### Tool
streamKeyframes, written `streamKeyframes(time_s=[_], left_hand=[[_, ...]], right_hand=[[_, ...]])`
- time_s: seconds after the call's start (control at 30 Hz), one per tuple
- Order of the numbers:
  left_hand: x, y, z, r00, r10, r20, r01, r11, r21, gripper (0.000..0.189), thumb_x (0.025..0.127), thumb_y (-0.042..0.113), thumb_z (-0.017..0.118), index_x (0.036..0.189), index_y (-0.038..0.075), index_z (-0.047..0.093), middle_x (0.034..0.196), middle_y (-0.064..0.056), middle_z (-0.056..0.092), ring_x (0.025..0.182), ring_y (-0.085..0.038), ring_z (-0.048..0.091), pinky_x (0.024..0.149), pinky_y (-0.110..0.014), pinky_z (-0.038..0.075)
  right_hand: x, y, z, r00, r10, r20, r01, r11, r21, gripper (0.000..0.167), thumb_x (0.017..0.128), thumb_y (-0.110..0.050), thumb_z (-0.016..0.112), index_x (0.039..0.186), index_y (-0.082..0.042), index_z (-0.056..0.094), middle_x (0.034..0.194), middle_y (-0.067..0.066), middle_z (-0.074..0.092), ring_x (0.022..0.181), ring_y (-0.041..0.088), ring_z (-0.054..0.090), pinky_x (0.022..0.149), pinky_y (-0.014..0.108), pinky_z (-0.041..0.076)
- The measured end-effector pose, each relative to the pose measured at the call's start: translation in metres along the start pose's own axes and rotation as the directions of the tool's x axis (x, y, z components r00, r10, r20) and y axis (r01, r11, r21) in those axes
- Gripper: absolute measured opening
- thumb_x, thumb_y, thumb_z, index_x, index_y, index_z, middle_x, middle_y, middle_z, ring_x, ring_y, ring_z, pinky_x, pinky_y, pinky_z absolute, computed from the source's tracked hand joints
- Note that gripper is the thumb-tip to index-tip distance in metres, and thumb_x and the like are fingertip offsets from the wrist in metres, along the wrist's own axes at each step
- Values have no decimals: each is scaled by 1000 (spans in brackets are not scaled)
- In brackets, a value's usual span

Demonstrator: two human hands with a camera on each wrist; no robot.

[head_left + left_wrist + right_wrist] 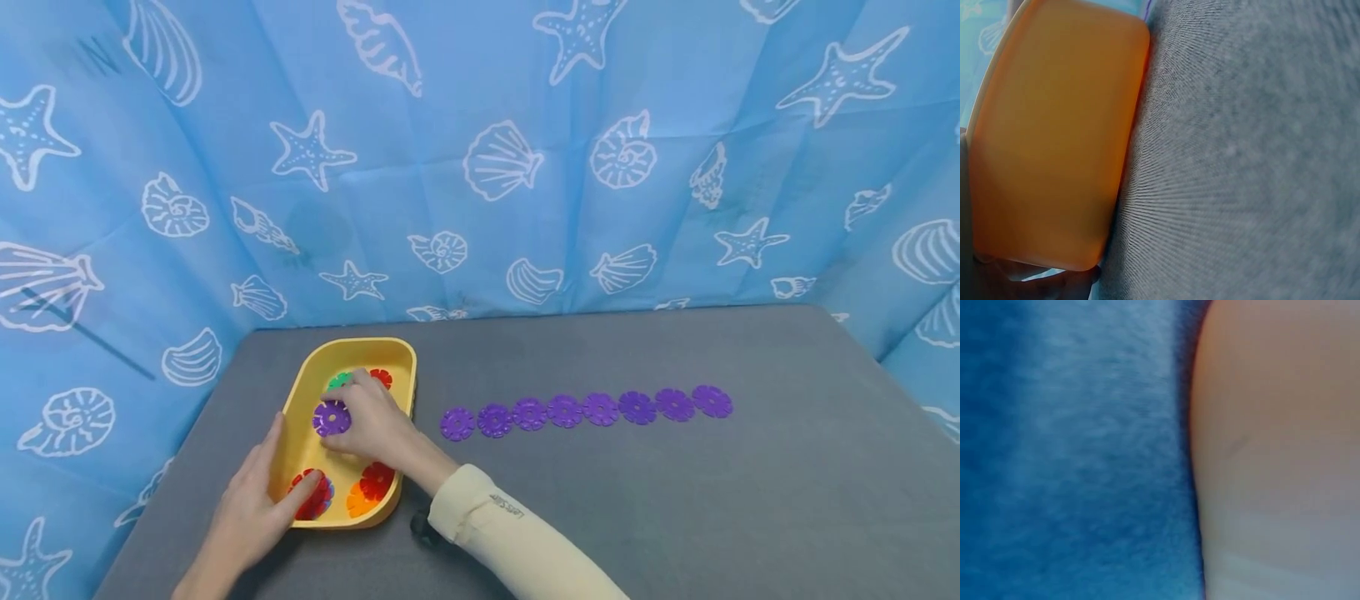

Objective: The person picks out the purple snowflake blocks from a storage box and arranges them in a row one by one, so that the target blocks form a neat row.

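Note:
A yellow plastic bin (300,446) stands on the left of the table. My left hand (251,504) grips its near left wall, thumb over the rim and fingers along the outside; the left wrist view shows the bin's outer wall (1060,137) close up. Inside the bin, my right hand (371,421) has thumb and fingers at opposite edges of a purple notched disc (331,418). Around it lie a green disc (340,380), red discs (377,481) and an orange disc (361,502). By my left thumb is another red disc (306,500). The right wrist view is blurred.
A slightly slanting row of several purple notched discs (564,411) lies on the grey tabletop (637,508) to the right of the bin. Behind the table hangs a blue curtain (480,217) with white shell and starfish prints.

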State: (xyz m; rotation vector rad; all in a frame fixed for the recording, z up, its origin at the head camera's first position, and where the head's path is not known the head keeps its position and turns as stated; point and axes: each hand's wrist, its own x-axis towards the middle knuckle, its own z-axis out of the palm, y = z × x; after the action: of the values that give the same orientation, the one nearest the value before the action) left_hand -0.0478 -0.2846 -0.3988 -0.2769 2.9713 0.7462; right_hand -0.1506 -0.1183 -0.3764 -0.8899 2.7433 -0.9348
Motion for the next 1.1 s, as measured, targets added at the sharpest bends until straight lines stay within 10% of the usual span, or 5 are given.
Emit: streamKeyframes(time_s=[0.47,1.1], left_hand=[[1,1,-2,1000,-4,-4,4,1000,27,108,93,57,66,165,9,2,145,-31,45,113,-38,57,96,-62,55],[3,-1,1,1000,-19,10,18,1000,13,109,92,55,68,165,11,1,143,-29,45,114,-37,54,93,-56,59]], right_hand=[[-22,21,-44,976,-167,-139,181,979,96,54,85,-26,85,135,-17,68,107,1,51,91,8,46,71,9,42],[-103,141,-144,980,-73,-184,50,990,-128,52,77,-21,89,124,-7,73,99,5,56,84,16,53,71,25,47]])
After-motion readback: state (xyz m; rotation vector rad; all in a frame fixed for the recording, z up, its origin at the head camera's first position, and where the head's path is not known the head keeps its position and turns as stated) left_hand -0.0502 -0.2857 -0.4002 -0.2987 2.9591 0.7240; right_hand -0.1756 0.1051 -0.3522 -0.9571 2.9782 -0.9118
